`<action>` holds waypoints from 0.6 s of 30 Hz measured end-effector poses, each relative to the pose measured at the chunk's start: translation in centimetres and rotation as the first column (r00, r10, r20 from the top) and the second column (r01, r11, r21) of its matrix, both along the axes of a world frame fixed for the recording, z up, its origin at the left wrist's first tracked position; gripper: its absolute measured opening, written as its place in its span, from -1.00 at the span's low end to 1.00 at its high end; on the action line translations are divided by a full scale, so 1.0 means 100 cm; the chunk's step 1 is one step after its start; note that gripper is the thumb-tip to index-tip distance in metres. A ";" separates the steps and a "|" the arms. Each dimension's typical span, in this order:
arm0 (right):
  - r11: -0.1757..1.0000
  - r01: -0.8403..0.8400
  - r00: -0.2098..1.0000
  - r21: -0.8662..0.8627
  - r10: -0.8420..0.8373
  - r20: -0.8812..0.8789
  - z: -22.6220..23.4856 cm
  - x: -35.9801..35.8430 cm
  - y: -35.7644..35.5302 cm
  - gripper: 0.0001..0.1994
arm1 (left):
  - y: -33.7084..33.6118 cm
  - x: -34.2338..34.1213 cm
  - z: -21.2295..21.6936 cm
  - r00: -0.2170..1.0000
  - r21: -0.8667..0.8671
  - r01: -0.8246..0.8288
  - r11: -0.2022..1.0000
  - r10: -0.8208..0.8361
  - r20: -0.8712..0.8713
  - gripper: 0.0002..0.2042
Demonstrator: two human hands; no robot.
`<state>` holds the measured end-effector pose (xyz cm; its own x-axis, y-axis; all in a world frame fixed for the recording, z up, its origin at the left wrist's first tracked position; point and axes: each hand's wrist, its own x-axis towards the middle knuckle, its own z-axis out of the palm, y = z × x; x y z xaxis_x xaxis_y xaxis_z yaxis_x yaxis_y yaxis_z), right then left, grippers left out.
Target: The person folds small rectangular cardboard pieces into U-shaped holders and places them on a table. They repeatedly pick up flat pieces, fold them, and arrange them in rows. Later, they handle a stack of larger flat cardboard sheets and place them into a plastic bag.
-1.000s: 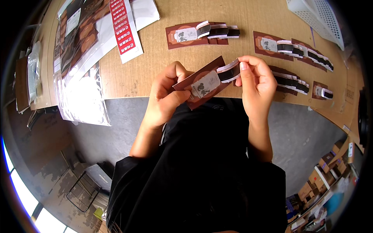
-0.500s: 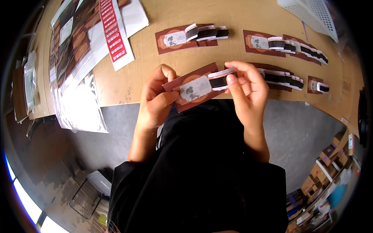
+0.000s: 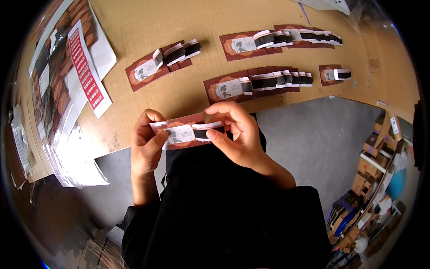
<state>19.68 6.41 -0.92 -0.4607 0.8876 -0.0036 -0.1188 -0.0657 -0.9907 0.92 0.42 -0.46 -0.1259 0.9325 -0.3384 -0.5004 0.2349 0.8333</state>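
Held in front of me at the table's near edge is a brown-red printed card (image 3: 189,120) with a pale panel (image 3: 180,135) bearing a dark drawing. A curved black strip with a white edge (image 3: 202,133) stands up at the card's right end. My left hand (image 3: 148,142) is closed on the card's left end, thumb on its face. The thumb and fingers of my right hand (image 3: 237,134) pinch the right end at the strip, hiding part of it. Just beyond my hands lies an overlapping row of similar cards (image 3: 210,92).
More such cards lie farther off, in a small group (image 3: 134,80) and a row (image 3: 228,54), with one small card (image 3: 327,77) at right. At left are a red label strip (image 3: 85,67) and glossy clear plastic bags (image 3: 74,157). A white perforated basket (image 3: 329,4) stands at the back. Cardboard boxes (image 3: 365,168) are at lower right.
My view has swung, so the table things appear farther left. The held card has levelled out, and my right hand has shifted its grip around the strip end.
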 end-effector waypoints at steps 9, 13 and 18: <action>0.964 -0.125 0.991 -0.236 0.131 0.010 -0.014 0.014 -0.018 -0.72 | -0.003 0.006 -0.002 0.999 -0.064 0.027 0.998 -0.029 -0.032 -0.82; 0.944 -0.086 0.984 -0.317 0.030 -0.177 -0.015 0.019 -0.016 -0.76 | -0.001 0.013 0.001 0.995 -0.068 0.087 0.994 -0.089 -0.032 -0.82; 0.948 -0.004 0.976 -0.320 -0.067 -0.209 -0.009 0.033 -0.011 -0.78 | 0.005 0.026 -0.002 0.980 -0.058 0.190 0.980 -0.193 -0.045 -0.79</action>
